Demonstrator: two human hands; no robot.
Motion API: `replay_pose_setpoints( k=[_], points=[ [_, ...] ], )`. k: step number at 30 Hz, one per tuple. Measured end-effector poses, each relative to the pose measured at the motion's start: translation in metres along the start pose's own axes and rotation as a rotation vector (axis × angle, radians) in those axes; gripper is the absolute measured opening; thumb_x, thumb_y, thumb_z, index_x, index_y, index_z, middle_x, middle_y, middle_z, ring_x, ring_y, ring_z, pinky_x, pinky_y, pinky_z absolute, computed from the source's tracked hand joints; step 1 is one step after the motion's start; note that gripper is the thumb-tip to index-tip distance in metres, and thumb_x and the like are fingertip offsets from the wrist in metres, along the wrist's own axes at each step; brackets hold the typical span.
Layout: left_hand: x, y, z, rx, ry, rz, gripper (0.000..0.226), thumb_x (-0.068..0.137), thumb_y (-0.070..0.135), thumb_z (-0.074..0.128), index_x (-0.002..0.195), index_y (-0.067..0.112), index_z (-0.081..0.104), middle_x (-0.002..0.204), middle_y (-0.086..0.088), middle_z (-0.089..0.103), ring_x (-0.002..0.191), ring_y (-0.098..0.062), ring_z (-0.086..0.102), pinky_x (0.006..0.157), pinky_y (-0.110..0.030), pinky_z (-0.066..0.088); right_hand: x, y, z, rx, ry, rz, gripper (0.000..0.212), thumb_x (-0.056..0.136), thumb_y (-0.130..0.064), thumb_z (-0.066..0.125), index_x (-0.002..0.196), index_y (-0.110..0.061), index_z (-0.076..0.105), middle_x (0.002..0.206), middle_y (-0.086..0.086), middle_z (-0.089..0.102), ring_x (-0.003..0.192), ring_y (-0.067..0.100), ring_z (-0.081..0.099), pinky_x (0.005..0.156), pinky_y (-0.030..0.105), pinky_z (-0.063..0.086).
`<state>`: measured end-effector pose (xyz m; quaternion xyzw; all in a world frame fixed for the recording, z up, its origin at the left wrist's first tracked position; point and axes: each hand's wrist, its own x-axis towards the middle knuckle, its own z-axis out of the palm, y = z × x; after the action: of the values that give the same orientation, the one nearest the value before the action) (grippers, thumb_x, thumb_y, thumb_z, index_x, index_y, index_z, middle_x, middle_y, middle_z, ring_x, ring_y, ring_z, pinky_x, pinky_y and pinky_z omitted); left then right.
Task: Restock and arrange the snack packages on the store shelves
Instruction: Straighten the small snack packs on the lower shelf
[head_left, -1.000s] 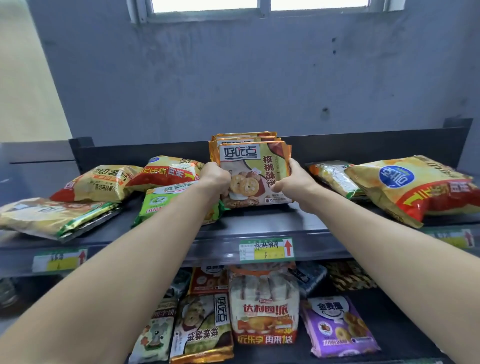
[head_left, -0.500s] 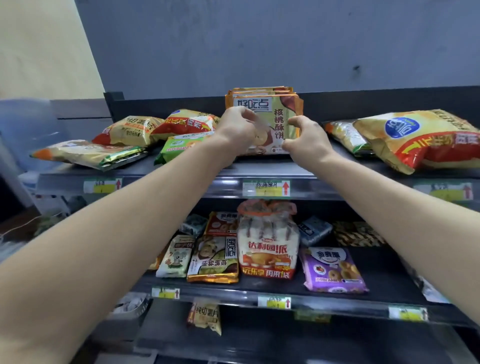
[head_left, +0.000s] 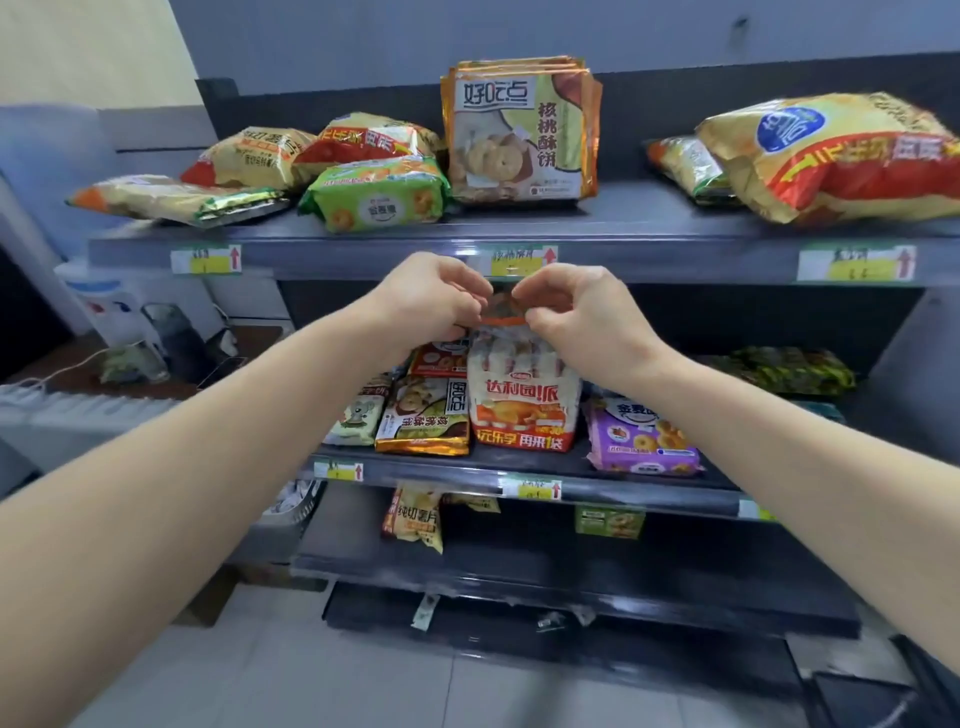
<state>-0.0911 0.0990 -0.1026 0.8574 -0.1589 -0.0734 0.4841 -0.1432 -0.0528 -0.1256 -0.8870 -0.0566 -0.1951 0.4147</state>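
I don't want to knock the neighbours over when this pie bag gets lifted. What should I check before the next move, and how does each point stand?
1. Left hand pinches the gathered top of the pie bag: ok.
2. Right hand pinches the same top: ok.
3. The pie bag stands upright on the middle shelf: ok.
4. Purple cookie pack clear of the bag's right side: cannot tell.
5. Walnut cookie stack upright on the top shelf, no hand on it: ok.
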Motion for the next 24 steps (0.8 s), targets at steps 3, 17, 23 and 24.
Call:
replay_pose_setpoints(
  k=[3, 17, 23, 24],
  points=[
    [-0.001, -0.026, -0.016, -0.024, 0.041, -0.072, 0.023, 0.087, -0.005, 0.056, 0.101, 0.012, 0.064, 0.100, -0.006, 0.065, 0.102, -0.020, 0.063, 0.089, -0.032, 0.053, -0.005, 0.006, 0.010, -0.026, -0.048, 0.032, 0.024, 0.090, -0.008, 0.056, 0.109, -0.017, 0.067, 0.100, -0.008, 0.062, 0.094, 0.006, 0.057, 0.076, 0.008, 0.042],
    [0.009, -0.156, -0.097, -0.137, 0.104, -0.307, 0.028, 0.088, -0.008, 0.046, 0.082, 0.015, 0.061, 0.107, -0.016, 0.065, 0.102, -0.025, 0.064, 0.091, -0.036, 0.053, 0.021, -0.003, 0.144, -0.120, -0.252, 0.208, 0.032, 0.092, -0.009, 0.050, 0.122, -0.012, 0.061, 0.125, 0.004, 0.062, 0.114, 0.016, 0.056, 0.090, 0.020, 0.039],
    [0.034, -0.210, -0.118, -0.162, -0.003, -0.404, 0.022, 0.084, -0.012, 0.048, 0.087, 0.006, 0.061, 0.112, -0.020, 0.062, 0.092, -0.025, 0.061, 0.081, -0.031, 0.053, 0.042, 0.006, 0.208, -0.100, -0.251, 0.485, 0.031, 0.095, -0.011, 0.050, 0.125, -0.010, 0.058, 0.135, 0.007, 0.054, 0.122, 0.021, 0.051, 0.094, 0.026, 0.040],
    [0.040, -0.216, -0.119, -0.154, -0.022, -0.410, 0.022, 0.084, -0.012, 0.048, 0.091, 0.004, 0.061, 0.113, -0.020, 0.062, 0.091, -0.025, 0.060, 0.077, -0.028, 0.052, 0.044, 0.010, 0.216, -0.068, -0.231, 0.561, 0.030, 0.095, -0.011, 0.050, 0.124, -0.010, 0.058, 0.136, 0.007, 0.054, 0.120, 0.021, 0.052, 0.092, 0.026, 0.041]
  ],
)
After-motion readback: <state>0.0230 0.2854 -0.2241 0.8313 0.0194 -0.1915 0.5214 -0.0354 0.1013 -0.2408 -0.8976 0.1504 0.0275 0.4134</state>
